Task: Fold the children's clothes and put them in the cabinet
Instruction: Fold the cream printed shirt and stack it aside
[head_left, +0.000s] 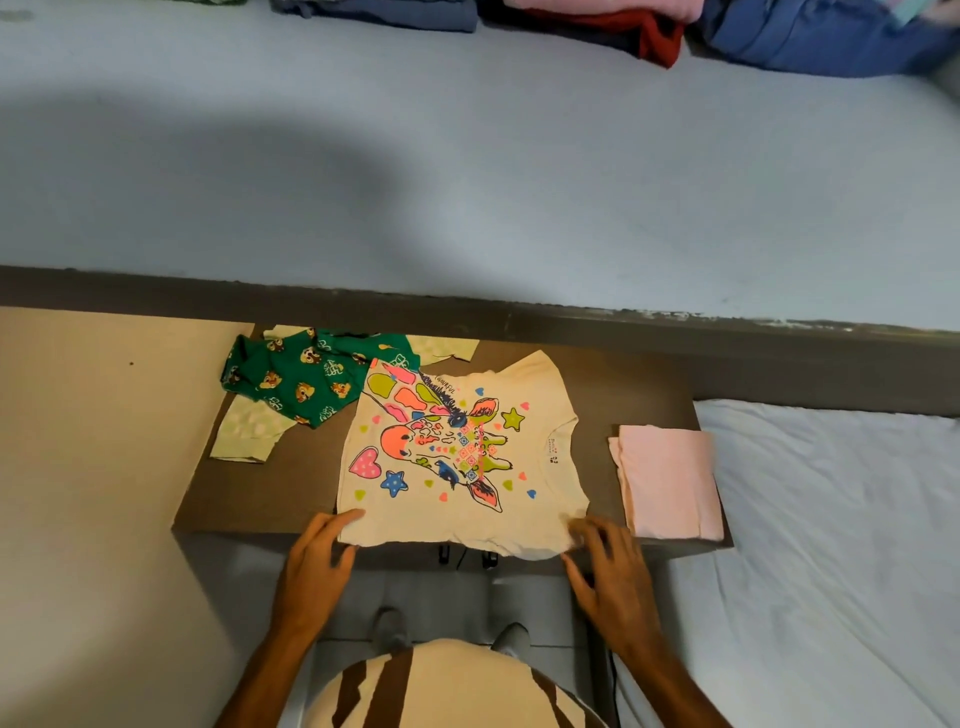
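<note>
A cream children's T-shirt (462, 457) lies spread flat on the dark brown counter (249, 488), print side up, with a bright giraffe, hearts and stars across its front. Its neck opening faces the right, and its near edge hangs slightly over the counter's front edge.

The left hand (317, 561) sits at the shirt's near left corner, fingers stretched out along the cloth and touching it, thumb lower down off the edge; its grip looks open, nothing curled round the fabric. The right hand (608, 566) is at the near right corner, where the cloth bunches a little. Its fingers are blurred, so I cannot tell whether its grip is pinching the shirt or only resting against it.

Just beside the shirt on the right, not touching it, lies a folded pink garment (670, 478), neat and rectangular, close to the counter's right end. On the far left of the counter a green printed garment (306, 379) lies crumpled on top of a pale green one (249, 431), and the green piece's edge meets the shirt's far left corner.

Beyond the counter runs a wide grey-blue surface (467, 182), and at its far edge sits a row of folded clothes (649, 26) in blue, red and pink. To the right is a bed with a white sheet (841, 545). The person's striped top (447, 686) shows at the bottom.
</note>
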